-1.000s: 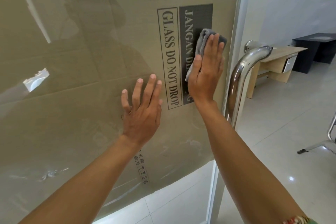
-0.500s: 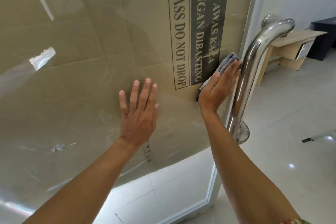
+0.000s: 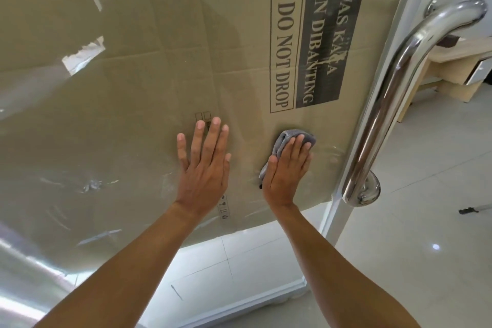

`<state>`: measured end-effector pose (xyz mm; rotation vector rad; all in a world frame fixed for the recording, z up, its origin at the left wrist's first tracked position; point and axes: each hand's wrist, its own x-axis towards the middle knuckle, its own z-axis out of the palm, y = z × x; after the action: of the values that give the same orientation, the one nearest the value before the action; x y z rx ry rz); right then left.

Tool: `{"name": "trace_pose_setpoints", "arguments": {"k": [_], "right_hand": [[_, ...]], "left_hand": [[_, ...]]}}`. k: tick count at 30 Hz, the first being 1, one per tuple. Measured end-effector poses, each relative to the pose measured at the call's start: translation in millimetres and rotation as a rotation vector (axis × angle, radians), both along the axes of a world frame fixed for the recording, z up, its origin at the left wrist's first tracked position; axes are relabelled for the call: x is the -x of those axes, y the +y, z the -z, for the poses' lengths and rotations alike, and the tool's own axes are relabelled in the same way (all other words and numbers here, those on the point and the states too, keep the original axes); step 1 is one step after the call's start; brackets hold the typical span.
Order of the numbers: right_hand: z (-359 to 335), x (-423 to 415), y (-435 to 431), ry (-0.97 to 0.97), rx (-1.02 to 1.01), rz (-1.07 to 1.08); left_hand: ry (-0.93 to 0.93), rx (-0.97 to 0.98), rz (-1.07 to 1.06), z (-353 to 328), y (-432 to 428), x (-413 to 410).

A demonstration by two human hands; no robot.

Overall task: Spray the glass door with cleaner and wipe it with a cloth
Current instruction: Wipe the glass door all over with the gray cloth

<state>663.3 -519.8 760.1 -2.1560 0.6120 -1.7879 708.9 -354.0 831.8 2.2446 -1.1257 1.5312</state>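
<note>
From the head camera, the right hand [image 3: 287,170] lies flat on the gray cloth [image 3: 295,134], fingers straight and close together. It presses the cloth against the glass door [image 3: 133,141] low down, just below the printed warning; a flat palm likely spreads the pressure so the cloth wipes evenly. The left hand [image 3: 203,168] sits just beside it, bare palm on the glass with fingers spread, probably to brace the door so it does not swing. No spray bottle is in sight.

Brown cardboard [image 3: 186,34] stands behind the pane. Pale smears [image 3: 90,184] show on the lower left, so that part seems yet to be wiped. A shiny steel handle [image 3: 386,93] runs down the door's edge. Beyond it lie a pale tiled floor [image 3: 412,221] and a wooden desk [image 3: 439,69].
</note>
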Motion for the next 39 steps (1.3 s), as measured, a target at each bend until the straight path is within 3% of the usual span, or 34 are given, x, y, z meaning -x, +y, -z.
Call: {"name": "trace_pose_setpoints", "arguments": {"k": [4,11,16,22,24,30,35,39], "right_hand": [[-3.1,-2.3,2.5,0.016,-0.044,0.029],[-45.2,-18.1,27.9,-0.133,-0.205,-0.003],[-28.7,-24.3,62.5,-0.034,0.197,-0.126],[8.5,-10.8,49.2,0.067,0.424,-0.162],[1.1,-8.1,45.8,0.089,0.408,-0.144],[-66.5,-18.9,41.2,-0.021,0.100,-0.055],[-80.6,-27.9,57.7,-0.060,0.110,-0.060],[-50.7,-30.8,80.3,0.021,0.322,-0.155]], "left_hand": [[0.015,0.003,-0.007,8.2,5.3,-0.6],[0.029,0.020,-0.030,14.7,16.7,0.2],[0.074,0.032,-0.052,21.4,23.5,4.4],[0.124,0.014,-0.114,24.3,44.5,8.4],[0.141,0.006,-0.122,24.2,51.3,9.8],[0.223,0.018,-0.119,22.8,60.8,14.3],[0.301,0.067,-0.049,18.9,61.0,19.8],[0.357,0.148,0.035,15.6,66.0,22.6]]}}
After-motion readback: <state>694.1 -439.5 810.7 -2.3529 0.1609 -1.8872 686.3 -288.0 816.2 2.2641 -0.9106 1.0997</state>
